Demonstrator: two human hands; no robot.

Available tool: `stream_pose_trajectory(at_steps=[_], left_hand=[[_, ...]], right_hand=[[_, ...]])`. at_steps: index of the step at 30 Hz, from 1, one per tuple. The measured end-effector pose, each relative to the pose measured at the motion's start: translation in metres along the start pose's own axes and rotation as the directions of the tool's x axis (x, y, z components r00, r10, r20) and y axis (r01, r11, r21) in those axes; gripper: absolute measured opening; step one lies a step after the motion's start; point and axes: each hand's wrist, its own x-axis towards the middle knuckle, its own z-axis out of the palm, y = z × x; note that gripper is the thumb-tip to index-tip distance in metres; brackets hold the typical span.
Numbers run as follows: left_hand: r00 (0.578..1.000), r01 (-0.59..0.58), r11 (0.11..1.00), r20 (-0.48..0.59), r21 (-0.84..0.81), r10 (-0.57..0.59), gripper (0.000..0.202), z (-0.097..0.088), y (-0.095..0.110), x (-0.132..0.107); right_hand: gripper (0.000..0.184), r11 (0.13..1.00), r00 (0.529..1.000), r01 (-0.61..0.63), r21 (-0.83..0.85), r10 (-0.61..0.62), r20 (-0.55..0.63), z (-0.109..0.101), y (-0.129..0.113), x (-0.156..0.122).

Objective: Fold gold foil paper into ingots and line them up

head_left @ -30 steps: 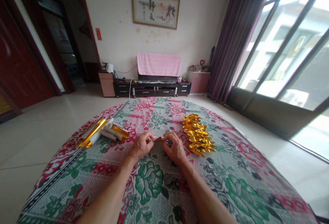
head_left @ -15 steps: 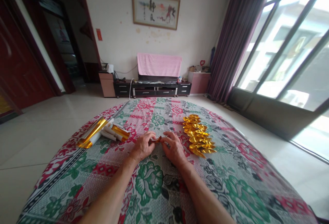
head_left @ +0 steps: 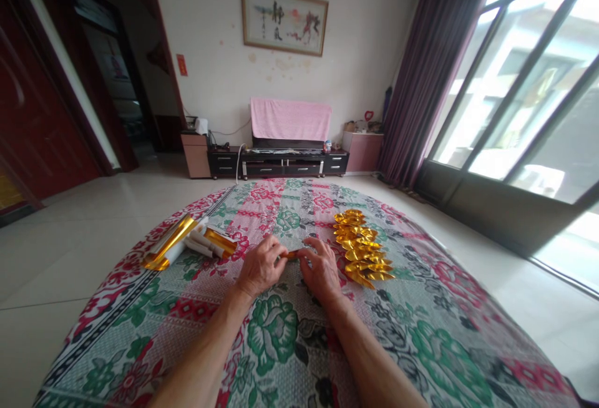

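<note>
Both hands meet over the middle of a round table covered by a floral cloth (head_left: 281, 339). My left hand (head_left: 259, 266) and my right hand (head_left: 321, 268) pinch the two ends of a small folded gold foil piece (head_left: 292, 254), pressing it low against the cloth. Their fingers are closed on it. Just right of my right hand lies a row of folded gold foil pieces (head_left: 360, 247). To the left of my left hand lie gold foil sheets and white rolls (head_left: 187, 241).
The table edge curves round on every side, with tiled floor (head_left: 70, 233) beyond. A low TV cabinet with a pink cloth (head_left: 290, 120) stands at the far wall. Glass doors (head_left: 528, 96) and a purple curtain are at the right.
Both hands have lowered the small gold piece toward the cloth and moved closer together on it. The stacks on the table have not moved.
</note>
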Motion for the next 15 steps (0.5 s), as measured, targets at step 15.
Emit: stream_pose_trajectory(at_steps=[15], left_hand=[[0.997,-0.032,0.999,0.065,-0.040,0.034,0.021,0.017,-0.011,0.001]], right_hand=[[0.015,1.000,0.995,0.009,0.027,-0.012,0.097,0.004,0.002,-0.001]])
